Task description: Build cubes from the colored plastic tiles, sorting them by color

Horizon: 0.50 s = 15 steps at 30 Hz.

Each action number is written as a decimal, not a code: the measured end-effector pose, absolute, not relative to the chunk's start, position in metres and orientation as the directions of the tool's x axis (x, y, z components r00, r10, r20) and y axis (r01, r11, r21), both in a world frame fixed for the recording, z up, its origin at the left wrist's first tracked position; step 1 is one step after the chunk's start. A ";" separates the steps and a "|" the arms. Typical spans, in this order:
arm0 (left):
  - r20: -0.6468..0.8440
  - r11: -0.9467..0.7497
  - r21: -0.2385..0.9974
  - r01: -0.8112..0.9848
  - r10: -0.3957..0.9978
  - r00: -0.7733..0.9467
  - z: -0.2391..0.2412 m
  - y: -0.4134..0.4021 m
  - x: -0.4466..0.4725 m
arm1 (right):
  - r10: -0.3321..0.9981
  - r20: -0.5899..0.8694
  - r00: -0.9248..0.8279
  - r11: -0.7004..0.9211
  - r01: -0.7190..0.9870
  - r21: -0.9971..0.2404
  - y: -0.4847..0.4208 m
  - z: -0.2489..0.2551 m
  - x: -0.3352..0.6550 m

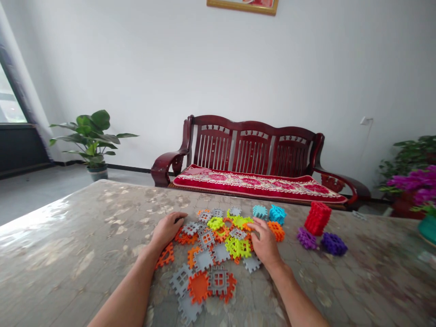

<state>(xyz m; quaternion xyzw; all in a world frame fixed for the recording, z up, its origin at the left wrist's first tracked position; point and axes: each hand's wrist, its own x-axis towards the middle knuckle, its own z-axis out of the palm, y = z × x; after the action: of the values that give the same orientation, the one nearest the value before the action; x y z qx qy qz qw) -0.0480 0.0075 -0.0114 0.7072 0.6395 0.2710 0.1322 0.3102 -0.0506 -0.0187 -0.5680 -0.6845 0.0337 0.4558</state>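
Observation:
A pile of flat interlocking plastic tiles [214, 254] in grey, orange and lime green lies on the table [68, 254] in front of me. My left hand [166, 230] rests at the pile's left edge, fingers curled down onto orange tiles. My right hand [264, 243] lies on the pile's right side, fingers bent over orange and lime tiles. Whether either hand grips a tile is hidden. A red cube [317, 218] built from tiles stands to the right. Two purple cubes [322, 241] sit in front of it. Blue pieces [270, 212] and an orange cube [276, 230] lie past my right hand.
The table has a glossy marbled cover. Beyond it stands a dark wooden bench [252, 159] with a red cushion. A potted plant [91, 141] is on the floor at left. Purple flowers in a teal pot [420, 190] sit at the table's right edge.

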 end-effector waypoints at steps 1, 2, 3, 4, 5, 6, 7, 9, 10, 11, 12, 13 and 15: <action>0.216 -0.150 0.534 0.832 0.976 0.038 -0.012 0.008 -0.048 | 0.807 0.587 0.066 0.346 0.752 -0.560 -0.052 -0.020 0.309; 0.216 -0.154 0.535 0.831 0.975 0.041 -0.012 0.008 -0.049 | 0.806 0.588 0.072 0.339 0.758 -0.558 -0.054 -0.021 0.308; 0.217 -0.157 0.538 0.828 0.975 0.043 -0.013 0.008 -0.049 | 0.806 0.587 0.079 0.330 0.762 -0.557 -0.055 -0.021 0.308; 0.219 -0.159 0.543 0.825 0.975 0.043 -0.014 0.009 -0.049 | 0.809 0.582 0.087 0.318 0.767 -0.557 -0.055 -0.021 0.307; 0.222 -0.160 0.548 0.821 0.974 0.042 -0.014 0.009 -0.049 | 0.813 0.574 0.098 0.302 0.771 -0.560 -0.055 -0.021 0.307; 0.224 -0.158 0.552 0.819 0.974 0.037 -0.015 0.010 -0.049 | 0.818 0.565 0.113 0.283 0.776 -0.564 -0.055 -0.022 0.307; 0.227 -0.156 0.556 0.817 0.973 0.031 -0.015 0.010 -0.050 | 0.822 0.556 0.124 0.265 0.780 -0.567 -0.054 -0.022 0.307; 0.232 -0.154 0.562 0.813 0.972 0.023 -0.016 0.010 -0.049 | 0.826 0.547 0.134 0.245 0.789 -0.563 -0.053 -0.024 0.307; 0.235 -0.156 0.564 0.811 0.972 0.023 -0.016 0.010 -0.049 | 0.825 0.550 0.130 0.247 0.793 -0.558 -0.052 -0.025 0.307; 0.238 -0.158 0.565 0.810 0.971 0.024 -0.015 0.010 -0.049 | 0.820 0.559 0.123 0.256 0.795 -0.551 -0.052 -0.025 0.307; 0.242 -0.162 0.563 0.811 0.970 0.026 -0.015 0.009 -0.049 | 0.812 0.573 0.116 0.269 0.796 -0.543 -0.052 -0.025 0.307; 0.244 -0.165 0.559 0.813 0.969 0.029 -0.014 0.009 -0.049 | 0.799 0.591 0.113 0.284 0.796 -0.535 -0.052 -0.025 0.306; 0.242 -0.166 0.547 0.821 0.970 0.035 -0.013 0.008 -0.048 | 0.763 0.637 0.108 0.315 0.799 -0.513 -0.052 -0.022 0.306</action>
<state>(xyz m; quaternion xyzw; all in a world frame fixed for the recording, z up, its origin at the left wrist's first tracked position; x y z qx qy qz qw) -0.0483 0.0079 -0.0132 0.7075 0.6326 0.2871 0.1296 0.3057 -0.0524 -0.0217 -0.5849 -0.6676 -0.0193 0.4603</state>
